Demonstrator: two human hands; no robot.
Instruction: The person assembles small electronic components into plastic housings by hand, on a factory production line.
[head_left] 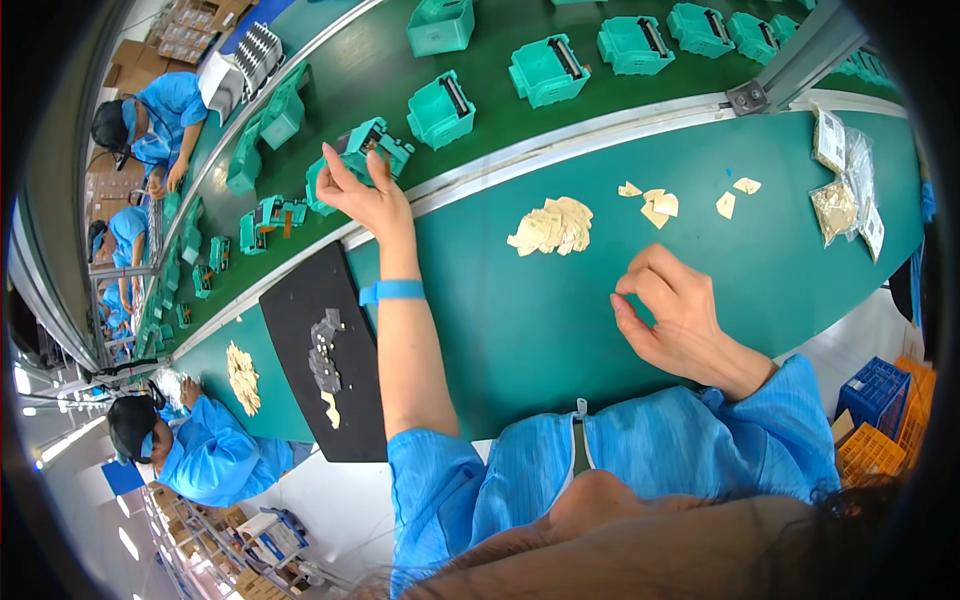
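Observation:
My left hand (372, 200) reaches over the conveyor with thumb and fingers apart. Just beyond its fingertips is a green plastic housing (385, 150) with dark parts inside; whether they touch I cannot tell. Above the worktable, my right hand (680, 315) is curled, thumb and forefinger tips close together, and nothing shows between them. In front of the right hand lie a pile of cream-coloured paper-like pieces (555, 227) and a few loose cream pieces (655, 205). Beside my left forearm, small grey pieces (325, 355) rest on a black board (290, 310).
Several more green housings (440, 110) stand along the dark green conveyor (480, 60). A metal rail (600, 145) edges it, with a metal post (810, 45) at right. Clear bags (845, 190) lie at the table's right end. A co-worker (210, 450) sits at left near another cream pile (242, 378).

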